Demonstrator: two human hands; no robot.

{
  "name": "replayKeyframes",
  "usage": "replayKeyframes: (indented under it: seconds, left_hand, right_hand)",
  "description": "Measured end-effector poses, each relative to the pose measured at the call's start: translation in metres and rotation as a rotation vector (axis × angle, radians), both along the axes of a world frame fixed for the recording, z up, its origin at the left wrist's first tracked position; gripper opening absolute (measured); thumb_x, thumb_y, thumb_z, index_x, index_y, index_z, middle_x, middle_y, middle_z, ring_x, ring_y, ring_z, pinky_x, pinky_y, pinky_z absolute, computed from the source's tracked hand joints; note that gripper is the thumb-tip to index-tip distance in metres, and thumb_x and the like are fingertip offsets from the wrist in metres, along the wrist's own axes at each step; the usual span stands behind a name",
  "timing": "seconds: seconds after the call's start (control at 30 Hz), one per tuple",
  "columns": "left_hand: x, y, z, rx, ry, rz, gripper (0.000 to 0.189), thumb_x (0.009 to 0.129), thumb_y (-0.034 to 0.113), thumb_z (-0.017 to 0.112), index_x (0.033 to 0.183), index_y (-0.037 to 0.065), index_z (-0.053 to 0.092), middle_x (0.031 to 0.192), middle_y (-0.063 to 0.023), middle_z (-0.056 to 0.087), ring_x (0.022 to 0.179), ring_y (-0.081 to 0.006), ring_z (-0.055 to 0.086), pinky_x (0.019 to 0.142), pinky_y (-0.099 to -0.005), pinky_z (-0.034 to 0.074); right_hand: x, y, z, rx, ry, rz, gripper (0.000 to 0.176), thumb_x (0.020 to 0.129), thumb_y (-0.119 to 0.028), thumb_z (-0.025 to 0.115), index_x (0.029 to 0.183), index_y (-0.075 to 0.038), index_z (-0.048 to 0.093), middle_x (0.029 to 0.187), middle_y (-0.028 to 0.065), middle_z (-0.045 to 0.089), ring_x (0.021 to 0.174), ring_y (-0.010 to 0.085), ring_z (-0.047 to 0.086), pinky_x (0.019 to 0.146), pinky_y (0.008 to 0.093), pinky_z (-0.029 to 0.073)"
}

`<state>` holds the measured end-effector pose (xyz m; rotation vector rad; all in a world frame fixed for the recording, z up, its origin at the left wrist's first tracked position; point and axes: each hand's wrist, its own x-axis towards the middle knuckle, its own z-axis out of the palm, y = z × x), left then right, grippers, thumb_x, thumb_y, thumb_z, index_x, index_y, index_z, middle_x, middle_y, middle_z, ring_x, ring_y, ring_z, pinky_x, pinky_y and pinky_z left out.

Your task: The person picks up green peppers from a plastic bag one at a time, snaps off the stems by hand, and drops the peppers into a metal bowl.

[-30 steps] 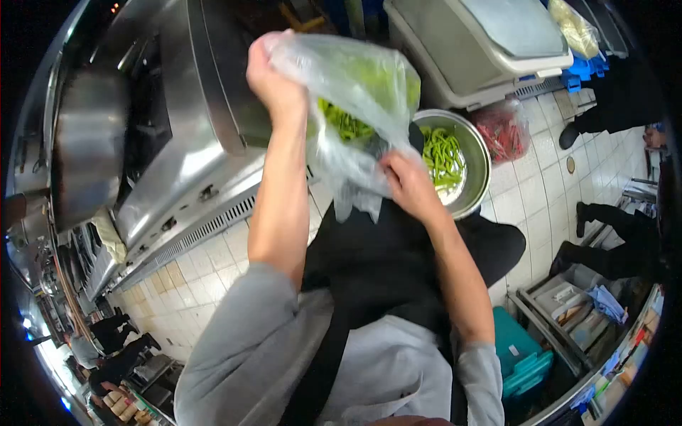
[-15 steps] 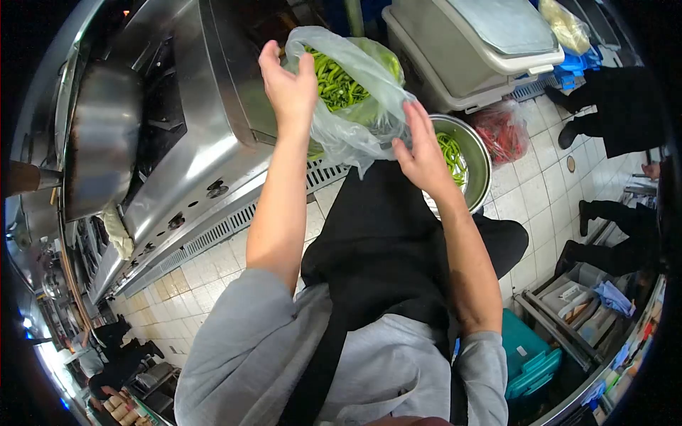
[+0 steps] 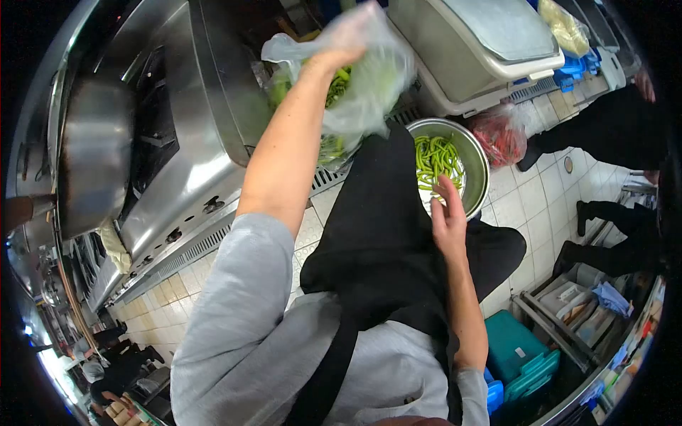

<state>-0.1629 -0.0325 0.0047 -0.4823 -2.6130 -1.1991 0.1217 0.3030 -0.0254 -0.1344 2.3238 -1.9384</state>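
While left hand [image 3: 335, 55] seemingly clutches a pepper bag [image 3: 376, 82], right hand [image 3: 449, 220] hangs open.

Green chillies [image 3: 435, 157], clear bag [image 3: 369, 78], silver bowl [image 3: 477, 160].

Tiled floor [image 3: 522, 207]; steel bowl [image 3: 480, 153], perhaps chilli bag [image 3: 501, 135]

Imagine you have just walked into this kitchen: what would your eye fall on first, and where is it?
The left hand holds a clear plastic bag of green pods high at top centre, beside the steel cooker. Below it stands a steel bowl holding more green pods, with the open right hand by its near rim. A bag of red chillies lies right of the bowl.
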Motion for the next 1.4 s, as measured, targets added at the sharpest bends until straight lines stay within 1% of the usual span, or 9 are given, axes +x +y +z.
replayKeyframes:
  seconds: [0.13, 0.23, 0.37, 0.7, 0.97, 1.03, 1.17, 1.3, 1.4]
  left_hand:
    - [0.006, -0.005, 0.026, -0.159, 0.129, 0.382, 0.028, 0.085, 0.011, 0.059, 0.111, 0.005, 0.068, 0.113, -0.0208, 0.068, 0.106, -0.0350, 0.065, 0.092, -0.0427, 0.049]
    - [0.032, 0.003, 0.021, -0.426, -0.620, 0.659, 0.037, 0.087, 0.020, 0.061, 0.120, 0.006, 0.067, 0.129, -0.0187, 0.063, 0.119, -0.0343, 0.061, 0.099, -0.0453, 0.049]
    - [0.039, 0.005, -0.037, -0.240, -0.745, 0.835, 0.038, 0.093, 0.029, 0.054, 0.122, 0.007, 0.067, 0.129, -0.0197, 0.063, 0.122, -0.0350, 0.059, 0.100, -0.0469, 0.047]
    - [0.033, 0.019, -0.107, 0.000, -0.523, 0.863, 0.057, 0.085, 0.044, 0.067, 0.132, 0.013, 0.058, 0.135, -0.0183, 0.057, 0.121, -0.0377, 0.057, 0.099, -0.0484, 0.046]
    - [0.054, 0.030, -0.119, -0.039, -0.294, 0.855, 0.036, 0.083, 0.026, 0.071, 0.112, 0.004, 0.068, 0.110, -0.0203, 0.069, 0.097, -0.0388, 0.067, 0.083, -0.0456, 0.052]
    - [0.063, 0.022, -0.112, 0.865, -0.484, 0.840, 0.036, 0.082, 0.019, 0.070, 0.113, 0.001, 0.067, 0.107, -0.0156, 0.070, 0.097, -0.0297, 0.067, 0.083, -0.0391, 0.051]
    - [0.064, 0.012, -0.086, 0.878, -0.528, 0.863, 0.039, 0.079, 0.023, 0.078, 0.104, -0.006, 0.068, 0.101, -0.0161, 0.072, 0.092, -0.0244, 0.067, 0.079, -0.0366, 0.050]
    - [0.043, 0.022, -0.079, 0.182, -0.509, 0.877, 0.054, 0.087, 0.038, 0.067, 0.127, 0.003, 0.061, 0.128, -0.0192, 0.063, 0.114, -0.0350, 0.062, 0.095, -0.0406, 0.047]
    - [0.048, 0.038, -0.091, 0.317, -0.462, 0.770, 0.057, 0.090, 0.042, 0.062, 0.134, 0.006, 0.056, 0.137, -0.0195, 0.057, 0.124, -0.0382, 0.055, 0.101, -0.0410, 0.043]
  right_hand:
    - [0.047, 0.039, -0.043, -0.116, -0.199, -0.196, 0.043, 0.099, -0.002, 0.053, 0.142, 0.000, 0.045, 0.133, 0.0130, 0.057, 0.114, 0.0191, 0.060, 0.092, 0.0312, 0.052]
    - [0.068, 0.045, -0.049, -0.154, -0.300, -0.241, 0.043, 0.100, -0.002, 0.052, 0.142, 0.000, 0.045, 0.133, 0.0133, 0.058, 0.112, 0.0181, 0.061, 0.089, 0.0301, 0.053]
    - [0.066, 0.041, -0.046, -0.137, -0.284, -0.220, 0.041, 0.100, -0.003, 0.053, 0.141, 0.000, 0.046, 0.130, 0.0140, 0.059, 0.106, 0.0167, 0.062, 0.086, 0.0295, 0.054]
    - [0.067, 0.041, -0.063, -0.144, -0.277, -0.195, 0.037, 0.100, -0.002, 0.052, 0.136, 0.002, 0.050, 0.118, 0.0111, 0.063, 0.093, 0.0137, 0.064, 0.080, 0.0266, 0.054]
    - [0.068, 0.043, -0.063, -0.130, -0.264, -0.224, 0.033, 0.101, -0.007, 0.054, 0.133, 0.002, 0.053, 0.109, 0.0085, 0.065, 0.087, 0.0123, 0.064, 0.073, 0.0263, 0.055]
    - [0.069, 0.042, -0.058, -0.134, -0.268, -0.224, 0.033, 0.101, -0.009, 0.054, 0.132, 0.002, 0.053, 0.106, 0.0074, 0.065, 0.085, 0.0117, 0.064, 0.072, 0.0257, 0.055]
    - [0.069, 0.042, -0.057, -0.125, -0.252, -0.182, 0.031, 0.101, -0.009, 0.054, 0.130, 0.003, 0.054, 0.104, 0.0069, 0.065, 0.084, 0.0114, 0.063, 0.073, 0.0244, 0.054]
    - [0.068, 0.043, -0.061, -0.085, -0.206, -0.197, 0.030, 0.101, -0.009, 0.054, 0.129, 0.003, 0.055, 0.102, 0.0065, 0.065, 0.082, 0.0110, 0.063, 0.073, 0.0240, 0.053]
    - [0.073, 0.044, -0.052, -0.095, -0.246, -0.248, 0.030, 0.102, -0.010, 0.054, 0.128, 0.003, 0.056, 0.100, 0.0062, 0.065, 0.082, 0.0105, 0.063, 0.072, 0.0242, 0.053]
